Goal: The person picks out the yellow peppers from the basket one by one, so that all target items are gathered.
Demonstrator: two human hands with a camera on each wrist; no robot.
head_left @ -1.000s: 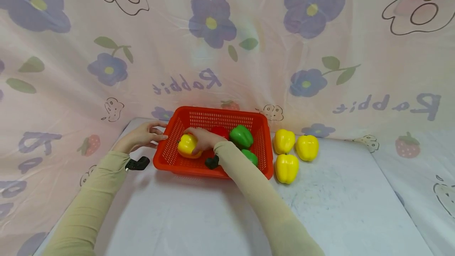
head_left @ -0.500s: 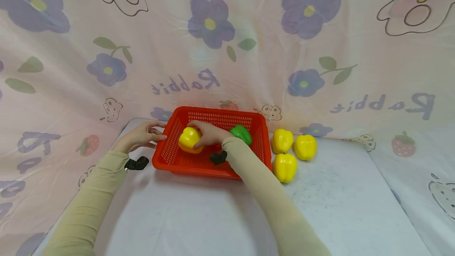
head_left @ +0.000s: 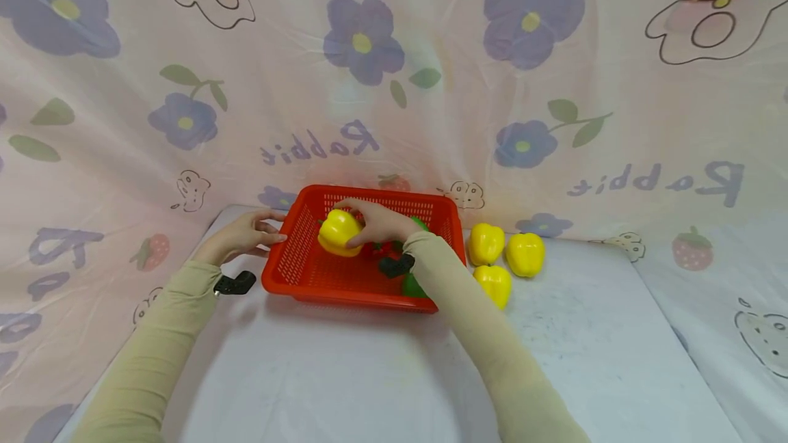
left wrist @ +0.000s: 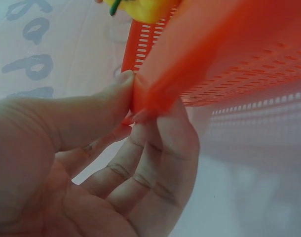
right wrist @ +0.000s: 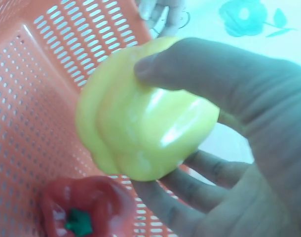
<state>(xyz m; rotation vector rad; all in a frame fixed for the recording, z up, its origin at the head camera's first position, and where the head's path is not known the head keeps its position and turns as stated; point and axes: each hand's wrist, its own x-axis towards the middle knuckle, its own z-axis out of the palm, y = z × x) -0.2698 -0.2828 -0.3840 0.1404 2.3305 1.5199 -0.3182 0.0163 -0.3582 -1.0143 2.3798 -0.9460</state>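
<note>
My right hand grips a yellow bell pepper above the left half of a red plastic basket. In the right wrist view the thumb lies on one side of the yellow pepper, with fingers round the other. My left hand pinches the basket's left rim; in the left wrist view its thumb and fingertips close on the rim's edge. A red bell pepper with a green stem lies inside the basket. Green bell peppers are there too, partly hidden by my right forearm.
Three yellow bell peppers stand on the white table, close to the basket's right side. A printed curtain hangs behind the table. Black camera mounts sit at both wrists.
My right hand has raised the yellow pepper from the basket floor and moved it slightly right. The left hand keeps its hold on the rim. The head view has shifted a little.
</note>
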